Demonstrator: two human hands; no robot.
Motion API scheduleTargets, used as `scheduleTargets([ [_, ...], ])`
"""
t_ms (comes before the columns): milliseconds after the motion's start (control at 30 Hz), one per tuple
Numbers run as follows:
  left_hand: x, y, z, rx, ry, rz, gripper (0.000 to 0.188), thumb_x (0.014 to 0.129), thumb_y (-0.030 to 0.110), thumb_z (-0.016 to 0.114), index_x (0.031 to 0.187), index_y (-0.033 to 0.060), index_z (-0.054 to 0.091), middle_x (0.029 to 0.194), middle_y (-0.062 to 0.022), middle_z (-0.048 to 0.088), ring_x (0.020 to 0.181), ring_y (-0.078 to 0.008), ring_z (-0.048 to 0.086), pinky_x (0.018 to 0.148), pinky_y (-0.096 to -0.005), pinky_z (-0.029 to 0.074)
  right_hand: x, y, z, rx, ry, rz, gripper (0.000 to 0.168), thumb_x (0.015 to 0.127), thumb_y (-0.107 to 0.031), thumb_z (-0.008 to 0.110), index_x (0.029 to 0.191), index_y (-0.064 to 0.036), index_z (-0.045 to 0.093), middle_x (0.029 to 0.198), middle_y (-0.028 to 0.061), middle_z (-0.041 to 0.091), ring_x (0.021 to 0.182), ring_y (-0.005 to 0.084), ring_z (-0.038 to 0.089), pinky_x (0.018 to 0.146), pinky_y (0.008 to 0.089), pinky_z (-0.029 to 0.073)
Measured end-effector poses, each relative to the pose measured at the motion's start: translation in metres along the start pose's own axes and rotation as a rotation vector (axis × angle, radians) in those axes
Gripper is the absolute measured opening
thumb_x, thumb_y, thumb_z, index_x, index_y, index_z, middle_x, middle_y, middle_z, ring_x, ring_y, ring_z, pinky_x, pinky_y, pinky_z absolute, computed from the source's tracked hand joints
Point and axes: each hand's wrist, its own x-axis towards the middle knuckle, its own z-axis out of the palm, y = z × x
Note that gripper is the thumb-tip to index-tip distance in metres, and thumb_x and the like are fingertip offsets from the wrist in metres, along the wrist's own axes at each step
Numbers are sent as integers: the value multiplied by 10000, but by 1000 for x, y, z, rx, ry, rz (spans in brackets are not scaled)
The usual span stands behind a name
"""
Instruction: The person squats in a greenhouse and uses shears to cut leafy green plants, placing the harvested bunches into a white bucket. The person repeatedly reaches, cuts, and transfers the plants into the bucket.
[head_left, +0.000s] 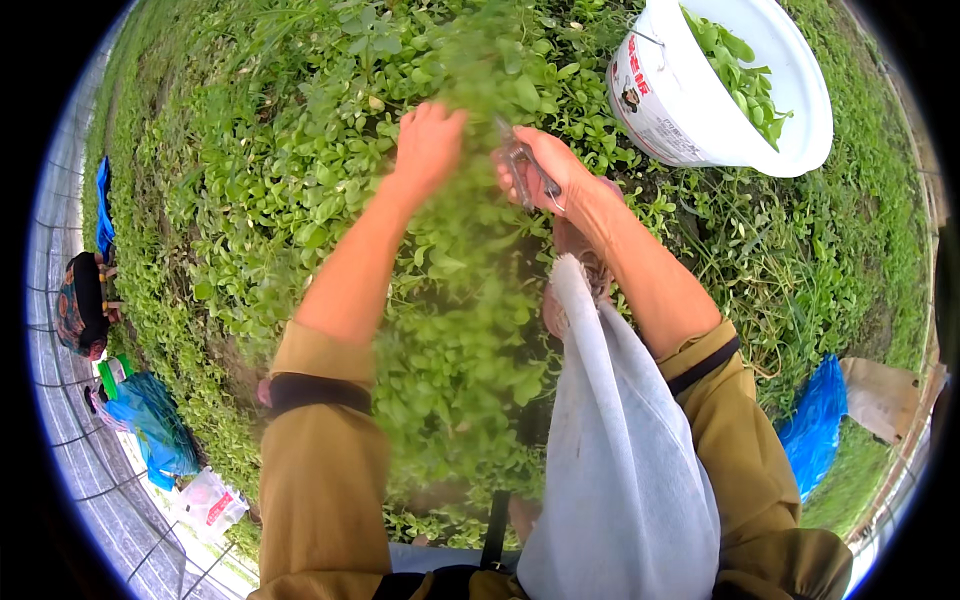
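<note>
Over a dense bed of low green leafy plants (315, 180), both my arms reach forward. My right hand (544, 169) is closed around small pruning shears (519, 165), whose tips point up and away from me. To its left, my left hand (429, 146) is held low against the foliage, its back towards the camera. The fingers are blurred and partly hidden, so I cannot tell if anything is in them. A blurred patch of leaves lies between and above the two hands. My trouser leg (611, 420) and a shoe show below the right hand.
A white plastic bucket (660, 97) with cut leaves (739, 75) stands at the upper right. Blue plastic (817, 427) and a cardboard piece (881, 397) lie at the lower right. Along the left edge are a blue bag (154, 424), a white bag (212, 502) and a dark bundle (82, 304).
</note>
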Motion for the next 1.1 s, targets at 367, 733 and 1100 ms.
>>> scheduleTargets([
  [367, -4, -14, 3, -58, 33, -5, 278, 864, 48, 525, 1107, 85, 654, 1054, -111, 621, 1033, -290, 567, 908, -426, 429, 14, -2, -6, -150, 46, 150, 432, 1019, -386, 341, 932, -12, 540, 745, 75, 584, 624, 190, 571, 566, 343, 495],
  [733, -1, -14, 3, -44, 28, -4, 249, 883, 68, 523, 1091, 81, 659, 1043, -105, 625, 1009, -304, 581, 892, -435, 436, 22, -4, -2, -260, 106, 67, 447, 1022, -408, 351, 906, -22, 544, 707, 73, 577, 594, 185, 569, 552, 347, 502],
  [1100, 1, 0, -4, -62, -67, -142, 321, 859, 175, 580, 1162, 82, 624, 1089, -148, 619, 1012, -330, 581, 897, -452, 447, 9, 10, -9, -95, 65, 74, 412, 1012, -382, 379, 884, -34, 558, 711, 82, 592, 617, 199, 581, 565, 352, 513],
])
